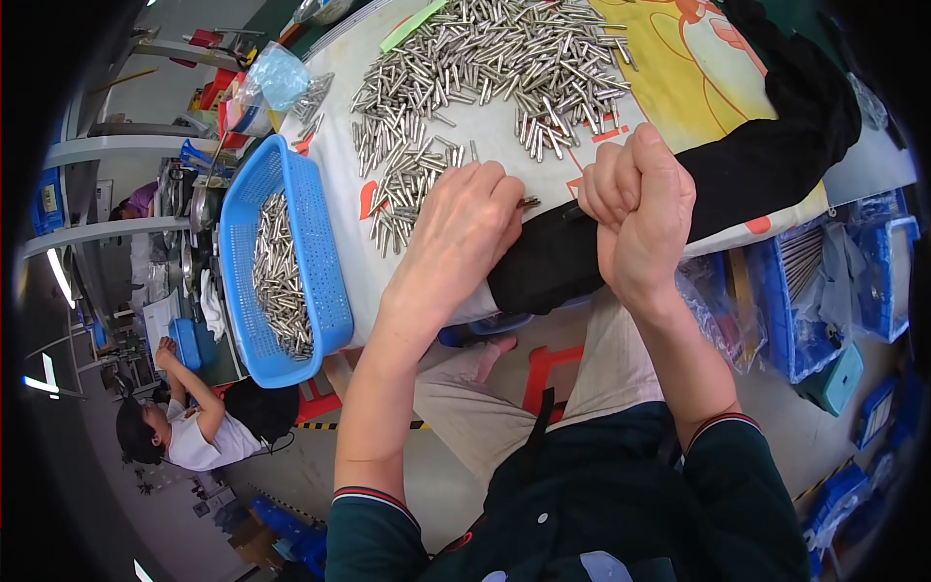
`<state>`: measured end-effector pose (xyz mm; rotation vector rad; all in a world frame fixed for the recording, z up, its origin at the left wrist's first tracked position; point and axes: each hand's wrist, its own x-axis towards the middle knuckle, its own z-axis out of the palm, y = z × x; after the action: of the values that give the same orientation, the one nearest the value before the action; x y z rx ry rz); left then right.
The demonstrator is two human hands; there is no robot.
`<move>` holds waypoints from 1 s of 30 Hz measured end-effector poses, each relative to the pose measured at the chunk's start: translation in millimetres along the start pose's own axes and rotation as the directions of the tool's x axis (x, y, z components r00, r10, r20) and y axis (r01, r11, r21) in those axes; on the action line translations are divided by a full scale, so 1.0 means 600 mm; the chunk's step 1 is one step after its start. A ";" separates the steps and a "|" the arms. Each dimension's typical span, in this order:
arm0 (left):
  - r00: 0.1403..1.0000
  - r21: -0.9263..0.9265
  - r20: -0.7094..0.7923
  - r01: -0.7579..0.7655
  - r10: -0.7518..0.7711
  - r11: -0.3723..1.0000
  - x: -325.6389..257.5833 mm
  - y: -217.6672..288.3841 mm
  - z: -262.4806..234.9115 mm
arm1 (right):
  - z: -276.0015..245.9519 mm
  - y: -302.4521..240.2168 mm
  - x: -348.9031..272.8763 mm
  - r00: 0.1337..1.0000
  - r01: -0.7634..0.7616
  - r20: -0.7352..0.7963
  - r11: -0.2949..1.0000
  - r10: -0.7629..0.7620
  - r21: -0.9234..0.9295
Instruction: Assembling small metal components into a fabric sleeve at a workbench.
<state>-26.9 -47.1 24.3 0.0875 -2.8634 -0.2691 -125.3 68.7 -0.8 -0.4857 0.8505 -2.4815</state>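
Observation:
My left hand is closed at the near edge of a large heap of small metal pins on the table. The end of a metal pin sticks out from its fingers on the right. My right hand makes a fist over a long black cloth, apart from the left hand. A short dark end shows beside its fingers, but what it grips is hidden. The black cloth lies across the table's front edge and reaches back to the far right.
Left of the heap stands a blue plastic basket with many pins in it. A green strip lies by the heap's far edge. Blue bins with rods and plastic bags stand at the right. Another person sits at the far left.

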 end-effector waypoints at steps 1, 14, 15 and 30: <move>1.000 0.000 0.002 0.004 -0.004 1.000 -0.005 0.005 -0.005 | 0.000 0.000 -0.001 1.000 -0.003 -0.004 1.000 0.003 0.016; 0.984 -0.030 -0.027 0.176 -0.177 0.984 -0.056 0.069 0.000 | 0.001 0.001 0.001 1.000 0.010 -0.011 1.000 -0.009 0.018; 0.982 -0.033 -0.033 0.185 -0.186 0.982 -0.056 0.070 0.000 | 0.003 -0.001 -0.001 1.000 0.010 -0.013 1.000 -0.010 0.019; 0.972 -0.054 -0.101 0.208 -0.213 0.977 -0.056 0.076 0.013 | 0.013 -0.011 -0.019 0.996 -0.087 -0.031 0.996 0.087 -0.015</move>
<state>1.6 1.9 17.0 0.3871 -2.7421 -0.3564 -113.9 75.6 7.3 -0.4084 0.8862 -2.4100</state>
